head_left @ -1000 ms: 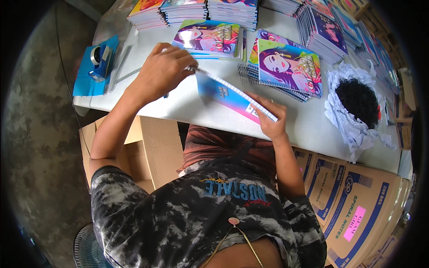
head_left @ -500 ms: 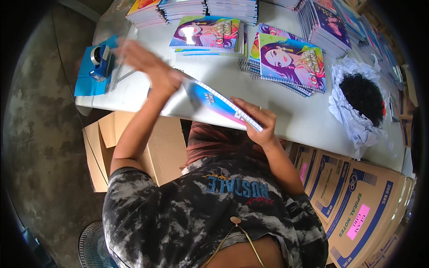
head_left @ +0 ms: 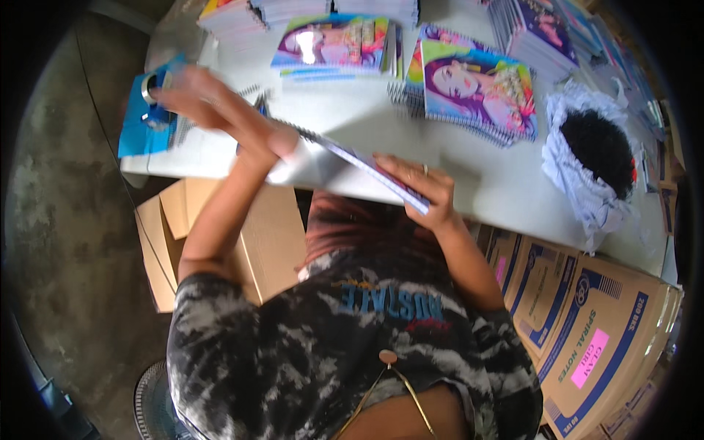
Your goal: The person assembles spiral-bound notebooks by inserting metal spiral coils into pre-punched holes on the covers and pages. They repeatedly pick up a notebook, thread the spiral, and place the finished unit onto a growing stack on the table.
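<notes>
My right hand [head_left: 425,189] grips the near right end of a thin notebook [head_left: 359,164], fingers on top, tilted so that its edge faces up. The notebook slants across the table's front edge, and dark coil shows at its far left end. Beside that end is my left hand [head_left: 220,110], smeared by motion, its fingers stretched out and holding nothing I can see. Left of it a blue tape dispenser [head_left: 155,117] stands on a blue sheet [head_left: 136,132], partly covered by the hand. Loose wire spirals [head_left: 192,128] lie beneath the left hand.
Spiral notebooks with a colourful illustrated cover [head_left: 477,88] are stacked ahead on the white table [head_left: 330,110]. Another pile [head_left: 330,44] lies farther left. A black tangled bundle [head_left: 598,150] rests in crumpled paper at right. Cardboard boxes [head_left: 587,330] stand below right, an open carton [head_left: 264,227] below left.
My left hand has moved slightly left, fingers now over the tape dispenser. The notebook has turned more edge-on, hiding the blue face that showed before. My right hand keeps its grip.
</notes>
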Demonstrator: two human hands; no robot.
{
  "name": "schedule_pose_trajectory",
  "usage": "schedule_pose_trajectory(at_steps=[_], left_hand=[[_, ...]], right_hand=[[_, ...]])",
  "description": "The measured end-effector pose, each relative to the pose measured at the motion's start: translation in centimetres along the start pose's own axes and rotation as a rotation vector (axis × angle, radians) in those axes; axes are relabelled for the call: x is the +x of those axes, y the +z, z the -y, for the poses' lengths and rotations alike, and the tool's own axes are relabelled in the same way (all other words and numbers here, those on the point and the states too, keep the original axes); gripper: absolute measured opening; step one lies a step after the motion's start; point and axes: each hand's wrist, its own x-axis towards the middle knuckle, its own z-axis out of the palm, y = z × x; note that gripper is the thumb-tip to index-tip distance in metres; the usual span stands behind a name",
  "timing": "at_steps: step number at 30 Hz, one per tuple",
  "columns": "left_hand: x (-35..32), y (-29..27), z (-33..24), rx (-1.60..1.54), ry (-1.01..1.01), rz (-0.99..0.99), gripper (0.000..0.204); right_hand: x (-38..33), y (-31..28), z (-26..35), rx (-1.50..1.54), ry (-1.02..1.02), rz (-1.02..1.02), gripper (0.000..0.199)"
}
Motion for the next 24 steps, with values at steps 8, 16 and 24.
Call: schedule_pose_trajectory(at_steps=[8, 16, 24], left_hand=[[-2.3, -0.3, -4.5, -0.285, 0.321, 0.121, 0.103], [-5.8, 0.9, -7.2, -0.236, 0.083, 0.185, 0.104], [-3.5, -1.4, -8.0, -0.397, 0.235, 0.433, 0.095]], right_hand=[[0.3, 0.4, 0.3, -0.015, 0.025, -0.022, 0.032], [0.2, 0.9, -0.7, 0.026, 0.057, -0.039, 0.044], [0.3, 1.4, -0.7, 0.065, 0.092, -0.08, 0.044]])
